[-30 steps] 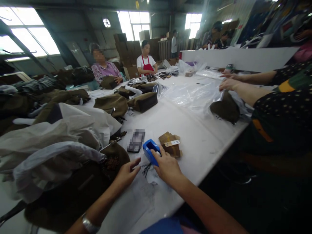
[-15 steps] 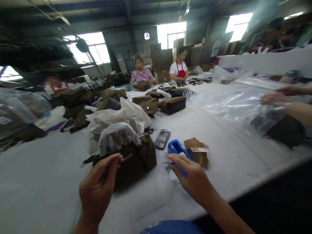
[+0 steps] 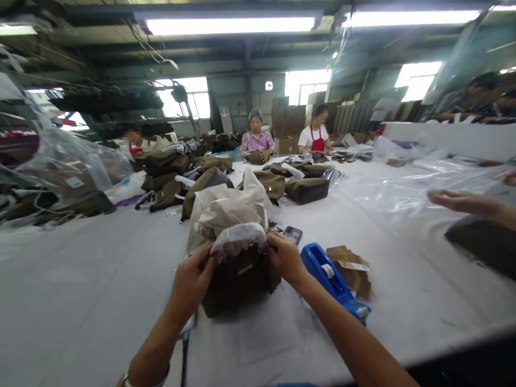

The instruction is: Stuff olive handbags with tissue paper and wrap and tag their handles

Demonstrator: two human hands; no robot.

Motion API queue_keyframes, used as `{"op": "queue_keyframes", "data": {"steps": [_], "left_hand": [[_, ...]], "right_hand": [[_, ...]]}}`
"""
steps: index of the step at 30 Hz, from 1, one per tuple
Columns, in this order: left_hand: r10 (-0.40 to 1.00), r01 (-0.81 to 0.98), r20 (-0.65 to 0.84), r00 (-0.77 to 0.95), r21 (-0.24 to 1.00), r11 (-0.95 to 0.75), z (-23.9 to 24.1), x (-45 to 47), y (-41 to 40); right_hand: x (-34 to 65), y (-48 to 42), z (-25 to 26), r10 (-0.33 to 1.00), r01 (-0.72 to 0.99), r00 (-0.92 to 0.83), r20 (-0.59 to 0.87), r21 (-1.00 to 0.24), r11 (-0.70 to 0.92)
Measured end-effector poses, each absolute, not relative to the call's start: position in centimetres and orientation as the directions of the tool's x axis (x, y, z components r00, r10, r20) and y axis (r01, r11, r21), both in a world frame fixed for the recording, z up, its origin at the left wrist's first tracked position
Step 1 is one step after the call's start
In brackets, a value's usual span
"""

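A dark olive handbag (image 3: 237, 290) stands upright in front of me, with crumpled off-white paper (image 3: 229, 207) rising from its open top. Its arched handle (image 3: 239, 234) is wrapped in thin white material. My left hand (image 3: 195, 277) pinches the wrapped handle near its left end, fingers closed. At the opposite end my right hand (image 3: 284, 258) has its fingers closed on the same handle. Whether a strip of tape is between my fingers cannot be made out. To the right of my right forearm lies a blue tape dispenser (image 3: 336, 287) with a small roll in it.
A phone (image 3: 293, 234) and brown cardboard pieces (image 3: 349, 258) lie near the dispenser. Olive bags (image 3: 308, 188) are heaped across the white table (image 3: 100, 301). At right, a co-worker's hand (image 3: 463, 201) is over clear plastic sheeting (image 3: 382, 191). Several people sit or stand beyond.
My right hand has left the tape dispenser and come to the handle's right end. My left hand, earlier holding a small clear strip before the bag, is now on the handle's left end.
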State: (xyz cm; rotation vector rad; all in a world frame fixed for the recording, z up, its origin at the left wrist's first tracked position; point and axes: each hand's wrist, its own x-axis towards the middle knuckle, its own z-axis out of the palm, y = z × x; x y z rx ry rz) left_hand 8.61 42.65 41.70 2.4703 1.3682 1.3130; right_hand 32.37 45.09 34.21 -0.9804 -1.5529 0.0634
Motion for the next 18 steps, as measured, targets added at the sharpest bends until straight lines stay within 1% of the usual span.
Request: {"op": "queue_keyframes", "data": {"steps": [3, 6, 7, 8, 9, 10, 11, 12, 13, 15, 16, 17, 18], "left_hand": [[0.694, 0.587, 0.652, 0.306, 0.445, -0.677, 41.8, 6.3, 40.6], [0.692, 0.429, 0.549, 0.469, 0.543, -0.722, 42.2, 3.1, 39.4], [0.705, 0.405, 0.540, 0.460, 0.578, -0.708, 42.3, 2.1, 39.5], [0.731, 0.424, 0.559, 0.391, 0.596, -0.682, 42.5, 1.2, 39.8], [0.756, 0.481, 0.591, 0.280, 0.595, -0.644, 42.7, 0.6, 40.3], [0.765, 0.555, 0.620, 0.177, 0.579, -0.597, 42.9, 0.2, 40.8], [0.764, 0.617, 0.632, 0.127, 0.553, -0.560, 43.1, 0.1, 41.4], [0.770, 0.647, 0.620, 0.149, 0.529, -0.550, 43.4, 0.4, 42.0], [0.784, 0.640, 0.575, 0.233, 0.516, -0.568, 43.7, 0.8, 42.4], [0.781, 0.559, 0.451, 0.432, 0.546, -0.624, 44.5, 2.3, 42.9], [0.769, 0.521, 0.402, 0.498, 0.570, -0.635, 45.0, 3.2, 42.9], [0.757, 0.495, 0.373, 0.537, 0.587, -0.640, 45.6, 4.3, 42.8], [0.746, 0.483, 0.357, 0.563, 0.590, -0.647, 46.2, 5.4, 42.5]], "right_hand": [[32.2, 41.3, 33.1, 0.533, 0.484, 0.103, 0.840, -0.511, 0.710], [32.6, 38.4, 31.8, 0.530, 0.487, 0.060, 0.846, -0.488, 0.724], [32.8, 37.7, 31.5, 0.539, 0.492, 0.049, 0.841, -0.490, 0.719], [33.0, 37.1, 31.1, 0.550, 0.494, 0.047, 0.834, -0.498, 0.713], [33.2, 36.6, 30.9, 0.566, 0.487, 0.049, 0.823, -0.514, 0.706], [33.5, 36.2, 30.7, 0.592, 0.467, 0.048, 0.804, -0.542, 0.699], [33.7, 35.8, 30.6, 0.629, 0.425, 0.042, 0.776, -0.584, 0.692], [33.9, 35.5, 30.5, 0.671, 0.345, 0.025, 0.741, -0.637, 0.690], [34.2, 35.3, 30.4, 0.710, 0.219, 0.001, 0.705, -0.693, 0.687], [34.6, 35.5, 30.3, 0.775, -0.119, -0.014, 0.632, -0.771, 0.626], [34.8, 35.9, 30.3, 0.811, -0.268, 0.017, 0.585, -0.779, 0.567], [34.9, 36.5, 30.4, 0.848, -0.363, 0.077, 0.525, -0.777, 0.514], [35.0, 37.3, 30.5, 0.875, -0.390, 0.151, 0.460, -0.786, 0.480]]}}
